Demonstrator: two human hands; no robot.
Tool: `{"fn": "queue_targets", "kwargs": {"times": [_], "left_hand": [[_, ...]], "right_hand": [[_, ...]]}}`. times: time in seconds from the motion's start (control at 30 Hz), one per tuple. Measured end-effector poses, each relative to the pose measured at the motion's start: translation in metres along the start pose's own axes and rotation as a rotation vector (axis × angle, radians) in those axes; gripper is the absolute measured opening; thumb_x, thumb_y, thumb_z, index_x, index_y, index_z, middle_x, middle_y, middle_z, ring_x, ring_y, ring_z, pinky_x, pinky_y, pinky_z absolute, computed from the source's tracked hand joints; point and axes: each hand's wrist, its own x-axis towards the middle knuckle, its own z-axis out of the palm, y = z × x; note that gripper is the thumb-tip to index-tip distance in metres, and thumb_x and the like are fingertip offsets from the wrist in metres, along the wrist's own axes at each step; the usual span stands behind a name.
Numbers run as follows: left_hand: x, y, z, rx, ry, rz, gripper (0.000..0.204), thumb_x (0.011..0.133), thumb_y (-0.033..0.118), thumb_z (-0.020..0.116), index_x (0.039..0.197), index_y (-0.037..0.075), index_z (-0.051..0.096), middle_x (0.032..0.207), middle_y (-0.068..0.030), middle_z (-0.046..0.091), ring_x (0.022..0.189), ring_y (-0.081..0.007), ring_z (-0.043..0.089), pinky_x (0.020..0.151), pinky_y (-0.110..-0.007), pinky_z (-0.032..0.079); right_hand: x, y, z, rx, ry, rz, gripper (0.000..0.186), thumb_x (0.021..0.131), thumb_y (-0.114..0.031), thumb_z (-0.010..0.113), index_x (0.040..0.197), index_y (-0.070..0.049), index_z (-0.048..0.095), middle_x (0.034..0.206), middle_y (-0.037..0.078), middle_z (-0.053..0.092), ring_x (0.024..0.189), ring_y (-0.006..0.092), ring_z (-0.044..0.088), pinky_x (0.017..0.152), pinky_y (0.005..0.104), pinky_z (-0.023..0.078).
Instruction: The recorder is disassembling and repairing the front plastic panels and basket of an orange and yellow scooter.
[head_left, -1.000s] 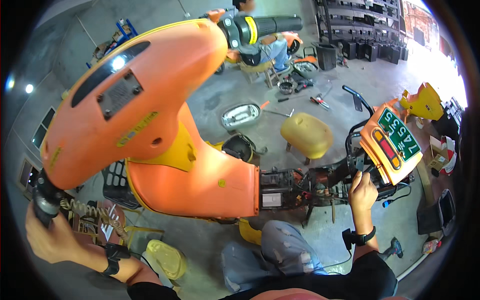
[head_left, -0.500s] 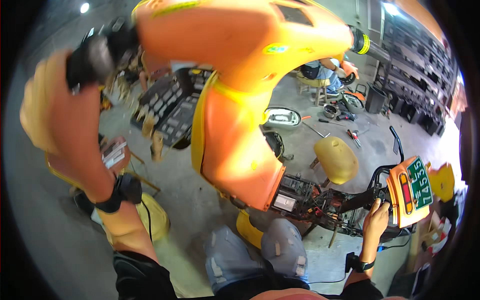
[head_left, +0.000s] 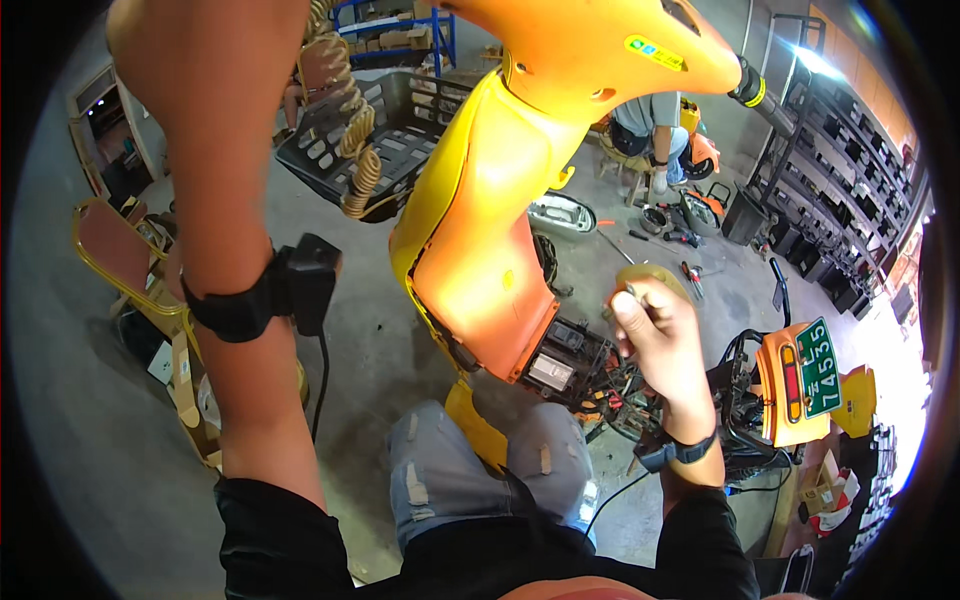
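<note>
A partly dismantled orange and yellow scooter (head_left: 475, 270) stands in front of my knees, its front cover reaching beyond the upper edge. My right hand (head_left: 660, 345) is raised above the exposed battery and wiring bay (head_left: 575, 365). Its thumb and forefinger are pinched together around something small and dark that I cannot make out. My left arm stretches up along the left side, and only the base of my left hand (head_left: 200, 50) shows at the top edge. Its fingers are cut off from view. Beside that arm hangs a tan coiled hose (head_left: 358, 150).
A black plastic crate (head_left: 320, 165) stands beyond the hose. Pliers (head_left: 692, 278) and other tools lie on the floor ahead, near another person (head_left: 650, 125) seated on a stool. To the right is the orange tail piece (head_left: 785, 385) with a green plate. Chairs and cartons stand left.
My right hand has left the scooter's rear near the tail piece and moved left, up over the open bay. My left hand has risen from beside the handlebar's left end, mostly out of view.
</note>
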Motion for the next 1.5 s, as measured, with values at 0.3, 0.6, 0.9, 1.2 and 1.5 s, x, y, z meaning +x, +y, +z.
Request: {"fn": "queue_targets", "kwargs": {"times": [0.3,0.6,0.9,1.2,1.5], "left_hand": [[0.004,-0.012,0.003,-0.128,0.141,0.086,0.016,0.063,0.002,0.062,0.072,0.009,0.051,0.072,-0.0100,0.048,0.074,-0.0325,0.053,0.069,-0.044,0.041],[-0.012,-0.017,-0.016,-0.443,0.030,-0.034,0.029,0.074,0.009,0.065,0.102,0.003,0.069,0.102,-0.0170,0.065,0.102,-0.0335,0.062,0.102,-0.048,0.043],[-0.059,0.046,-0.111,-1.908,-0.719,-1.070,0.027,0.105,0.018,0.059,0.123,-0.002,0.058,0.102,-0.0111,0.068,0.088,-0.0143,0.066,0.078,-0.030,0.055],[-0.070,0.081,-0.080,-1.768,-0.686,-1.098,0.035,0.111,0.026,0.048,0.109,-0.005,0.064,0.081,-0.0076,0.069,0.071,-0.0115,0.065,0.063,-0.024,0.049],[-0.094,0.134,-0.015,-1.526,-0.428,-1.313,0.031,0.108,0.025,0.056,0.115,-0.002,0.070,0.090,-0.0051,0.074,0.070,-0.0081,0.064,0.064,-0.023,0.049]], "right_hand": [[0.067,-0.059,0.058,0.246,-0.209,-0.201,0.034,0.113,-0.033,0.041,0.114,0.000,0.049,0.069,0.005,0.062,0.058,0.0100,0.056,0.058,0.0243,0.044],[0.089,-0.142,0.048,0.050,0.012,-0.748,0.013,0.092,-0.012,0.076,0.100,-0.002,0.072,0.097,-0.002,0.066,0.089,0.0081,0.056,0.084,0.0257,0.047],[0.082,-0.171,0.053,0.068,-0.118,-0.676,0.014,0.094,-0.004,0.073,0.106,0.001,0.069,0.085,0.000,0.067,0.079,0.0077,0.062,0.074,0.0257,0.053],[0.113,-0.175,0.019,-0.391,0.152,-1.077,0.023,0.099,-0.020,0.067,0.096,0.002,0.072,0.096,0.015,0.071,0.094,0.0276,0.068,0.088,0.0417,0.051],[0.204,-0.141,0.002,-0.631,0.957,-1.219,0.028,0.096,-0.032,0.062,0.099,-0.008,0.076,0.097,0.010,0.077,0.092,0.0294,0.072,0.088,0.0438,0.051]]}}
